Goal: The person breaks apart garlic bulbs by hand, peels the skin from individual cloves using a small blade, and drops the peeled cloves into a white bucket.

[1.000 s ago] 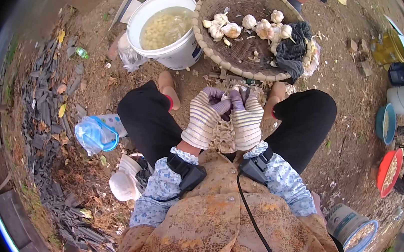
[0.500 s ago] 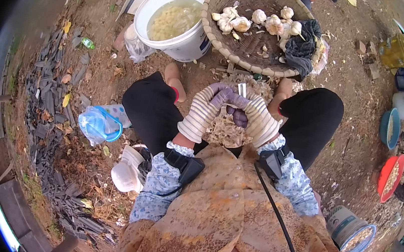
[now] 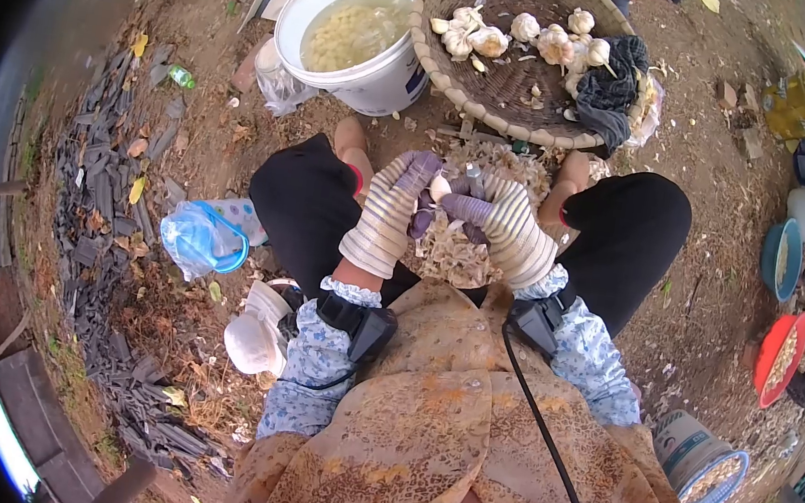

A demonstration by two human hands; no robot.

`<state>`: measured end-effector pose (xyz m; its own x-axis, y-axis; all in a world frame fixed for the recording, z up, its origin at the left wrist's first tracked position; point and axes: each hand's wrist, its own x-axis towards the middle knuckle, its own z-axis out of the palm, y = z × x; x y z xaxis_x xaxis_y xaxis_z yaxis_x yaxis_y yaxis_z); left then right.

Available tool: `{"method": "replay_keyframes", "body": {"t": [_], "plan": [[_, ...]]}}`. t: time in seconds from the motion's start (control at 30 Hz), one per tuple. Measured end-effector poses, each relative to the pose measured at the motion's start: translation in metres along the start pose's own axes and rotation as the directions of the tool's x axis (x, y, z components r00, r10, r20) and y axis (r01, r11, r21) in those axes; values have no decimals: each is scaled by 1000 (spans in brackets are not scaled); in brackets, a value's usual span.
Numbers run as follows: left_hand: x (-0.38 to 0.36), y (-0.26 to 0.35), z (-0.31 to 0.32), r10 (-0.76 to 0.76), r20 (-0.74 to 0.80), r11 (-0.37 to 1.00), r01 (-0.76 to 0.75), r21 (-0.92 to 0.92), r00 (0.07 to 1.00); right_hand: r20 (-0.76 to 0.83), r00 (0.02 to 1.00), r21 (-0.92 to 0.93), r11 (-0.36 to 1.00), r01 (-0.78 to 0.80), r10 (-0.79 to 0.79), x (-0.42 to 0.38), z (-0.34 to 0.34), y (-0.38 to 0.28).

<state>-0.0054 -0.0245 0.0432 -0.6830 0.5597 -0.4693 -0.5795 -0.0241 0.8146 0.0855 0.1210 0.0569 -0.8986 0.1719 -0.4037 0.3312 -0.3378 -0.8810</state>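
Note:
Between my fingertips, over a heap of garlic skins [image 3: 452,256], is a pale garlic clove [image 3: 440,188]. My left hand [image 3: 397,201], in a striped glove with purple fingers, pinches that clove. My right hand [image 3: 502,219], gloved the same way, is closed beside it, its fingertips close to the clove. A short shiny tip, like the blade of a small knife [image 3: 474,171], sticks up from the right fingers; its handle is hidden. Ahead of both hands, a woven basket [image 3: 435,70] holds several garlic bulbs [image 3: 554,45] and a dark cloth [image 3: 606,96].
A white bucket [image 3: 381,98] with peeled cloves in water stands left of the basket. A blue-handled plastic bag [image 3: 193,241] and a white cap [image 3: 253,342] lie on my left. To my right are a red basin [image 3: 772,372], a blue basin [image 3: 773,259] and a tilted bucket [image 3: 686,442].
My hands have moved apart a little, and the clove now shows between them. The blade-like piece stands out less from my right fingers. The view has shifted slightly.

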Motion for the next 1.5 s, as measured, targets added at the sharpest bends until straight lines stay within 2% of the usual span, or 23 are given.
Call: {"method": "replay_keyframes", "body": {"t": [0.07,0.13,0.2,0.27,0.3,0.33,0.37,0.47,0.63,0.7,0.87,0.93,1.0,1.07,1.1,1.13,1.2,1.23,1.27,1.33,1.37,1.47,1.5], "plan": [[0,4,-2,111,38,985,-115,128,993,8,995,19,995,-100,100,0,-1,-3],[2,-2,0,75,50,962,-86,258,996,43,996,74,994,-79,76,6,-8,12],[9,-15,2,418,173,744,-446,497,892,76,996,129,990,-58,49,6,-7,15],[5,-11,2,360,125,793,-374,482,925,48,999,43,999,-23,21,0,2,4],[3,-7,1,161,59,946,-171,274,985,46,999,42,999,-27,25,2,2,7],[1,-6,-1,-58,42,998,56,40,997,41,990,-50,989,137,-134,6,2,14],[2,-8,-4,-112,49,994,112,1,992,54,956,-142,945,294,-289,9,1,22],[2,-6,-8,-228,82,964,237,-124,970,99,944,-333,883,330,-315,19,-8,40],[-2,-11,-4,-240,78,938,252,-239,968,108,928,-549,757,354,-356,17,-6,34],[-3,-11,6,1,-62,990,7,137,998,79,895,-590,704,396,-438,18,-3,35],[2,-14,4,96,52,917,-109,384,994,-3,876,-661,658,361,-483,15,-1,38],[9,-28,8,521,41,683,-445,579,852,-55,846,-729,601,329,-530,18,3,44],[8,-27,10,548,13,665,-445,600,836,-89,816,-712,610,349,-571,17,4,42],[1,-11,14,136,-138,973,-107,205,981,-61,863,-640,683,352,-502,17,4,33],[-3,-8,17,118,-149,986,-99,131,982,-18,853,-672,639,376,-521,17,5,27],[0,-14,17,119,-150,986,-99,134,981,-18,853,-669,640,377,-522,18,5,27],[8,-32,14,442,-175,844,-342,412,880,102,818,-849,379,368,-566,18,4,26],[10,-39,15,487,-140,827,-404,390,862,117,846,-900,305,312,-521,13,7,21],[15,-43,11,487,-139,827,-404,392,862,116,845,-899,306,312,-522,13,8,22],[17,-30,11,520,-208,809,-401,430,828,91,827,-712,544,444,-555,13,12,21],[15,-25,11,251,-322,967,-253,34,913,76,929,-386,849,361,-361,7,15,20],[21,-14,-10,-38,-247,972,-22,-236,968,261,944,-196,946,256,-202,-2,11,15],[23,-17,-16,-37,-252,972,-23,-233,967,301,932,-127,960,248,-201,-2,7,13]]}}
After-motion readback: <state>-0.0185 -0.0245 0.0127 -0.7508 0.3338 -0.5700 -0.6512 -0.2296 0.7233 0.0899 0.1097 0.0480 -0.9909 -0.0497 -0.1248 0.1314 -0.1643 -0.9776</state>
